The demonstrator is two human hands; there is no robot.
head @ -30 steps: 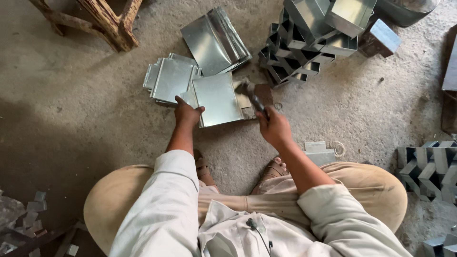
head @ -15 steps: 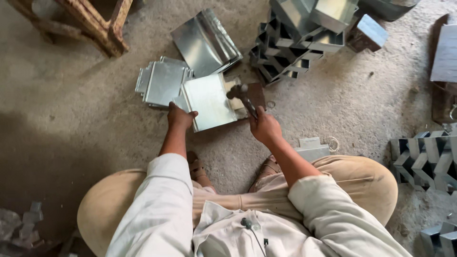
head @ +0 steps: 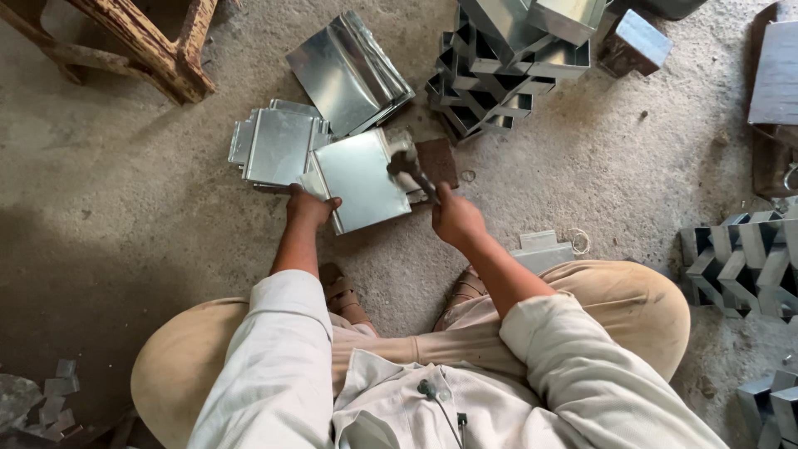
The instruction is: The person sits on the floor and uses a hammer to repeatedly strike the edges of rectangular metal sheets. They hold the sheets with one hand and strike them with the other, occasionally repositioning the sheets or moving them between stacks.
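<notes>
Nearest the camera, pale sleeves and tan trousers are seen, with sandalled feet tucked in on the concrete floor. Just beyond the knees, the left hand is pressed on the near edge of a galvanised sheet-metal piece, fingers curled over that edge so that the piece is pinned flat. The right hand is clenched around the handle of a hammer, whose head is seen at the right edge of the same piece, above a dark block lying under that edge. Whether the head is touching the metal cannot be told.

Just left of the worked piece, a low stack of flat cut sheets is lying, apparently not yet shaped. Behind it, a larger folded sheet is propped at an angle. Farther back and to the right, a pile of folded metal boxes is stacked, and more of them are seen at the right edge; these are judged to be finished pieces. From these piles, the work is judged well along, with the flat stack left to be formed. A wooden frame is standing at the far left.
</notes>
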